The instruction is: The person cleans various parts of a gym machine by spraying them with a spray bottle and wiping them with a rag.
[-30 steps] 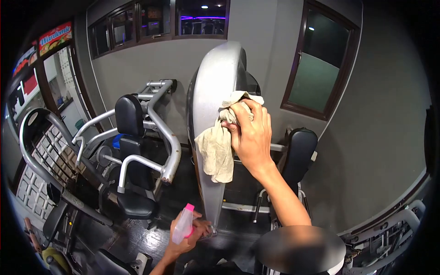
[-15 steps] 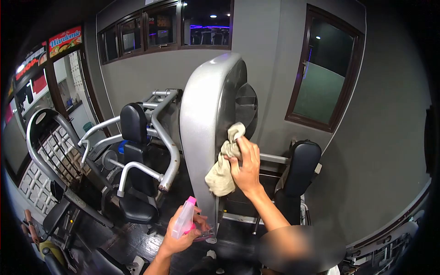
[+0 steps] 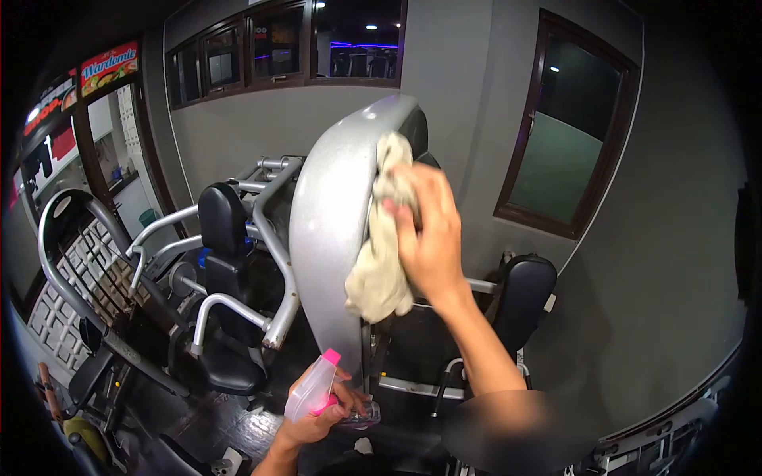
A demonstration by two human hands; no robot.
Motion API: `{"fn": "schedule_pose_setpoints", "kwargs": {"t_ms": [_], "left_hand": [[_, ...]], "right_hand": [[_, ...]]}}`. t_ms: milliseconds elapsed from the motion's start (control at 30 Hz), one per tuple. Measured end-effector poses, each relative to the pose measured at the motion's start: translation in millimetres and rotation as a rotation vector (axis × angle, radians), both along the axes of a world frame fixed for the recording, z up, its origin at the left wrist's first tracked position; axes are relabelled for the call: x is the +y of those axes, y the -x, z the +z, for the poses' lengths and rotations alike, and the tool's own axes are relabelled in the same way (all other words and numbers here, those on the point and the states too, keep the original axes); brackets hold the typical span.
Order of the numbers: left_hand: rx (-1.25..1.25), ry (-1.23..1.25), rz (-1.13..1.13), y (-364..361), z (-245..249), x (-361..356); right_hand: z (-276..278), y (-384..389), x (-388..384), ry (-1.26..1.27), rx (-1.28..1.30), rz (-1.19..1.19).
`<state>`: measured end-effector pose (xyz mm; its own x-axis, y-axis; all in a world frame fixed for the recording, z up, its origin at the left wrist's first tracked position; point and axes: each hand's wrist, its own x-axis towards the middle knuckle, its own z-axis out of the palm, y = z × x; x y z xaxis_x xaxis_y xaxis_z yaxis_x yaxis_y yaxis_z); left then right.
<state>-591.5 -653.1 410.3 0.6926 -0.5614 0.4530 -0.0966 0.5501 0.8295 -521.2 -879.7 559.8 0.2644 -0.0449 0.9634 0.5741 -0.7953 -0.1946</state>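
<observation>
Right hand (image 3: 435, 242) high, pinch on cloth (image 3: 379, 278), left hand (image 3: 311, 428) low, grip around spray bottle (image 3: 312, 388)

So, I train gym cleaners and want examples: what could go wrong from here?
The cloth hangs loosely below the right hand, so it might snag at the silver column's edge. The left hand grips the spray bottle; a stray squeeze could release any liquid inside. Drips might make the shiny dark floor slippery.

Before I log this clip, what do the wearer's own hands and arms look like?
The left hand and right hand are ungloved, with no ring or watch visible. The left forearm and right forearm show no sleeves; further up, the right side is blurred.
</observation>
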Motion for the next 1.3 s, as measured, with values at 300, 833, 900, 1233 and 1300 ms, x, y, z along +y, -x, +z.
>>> {"fn": "schedule_pose_setpoints", "kwargs": {"t_ms": [300, 833, 900, 1233, 1300], "left_hand": [[-0.093, 0.002, -0.024, -23, 0, -17], [-0.167, -0.029, -0.031, -32, 3, -23], [-0.181, -0.025, -0.024, -34, 4, -28], [-0.099, -0.115, 0.064, -19, 0, -49], [-0.109, -0.210, 0.075, -17, 1, -55]], "right_hand": [[-64, 29, -4, 0.256, -0.031, -0.098], [-61, 33, 1, 0.031, 0.061, 0.082], [-77, 42, -2, 0.052, 0.107, 0.082], [-152, -24, -87, -0.067, -0.083, -0.151], [-146, -47, -114, -0.113, -0.044, -0.203]]}}
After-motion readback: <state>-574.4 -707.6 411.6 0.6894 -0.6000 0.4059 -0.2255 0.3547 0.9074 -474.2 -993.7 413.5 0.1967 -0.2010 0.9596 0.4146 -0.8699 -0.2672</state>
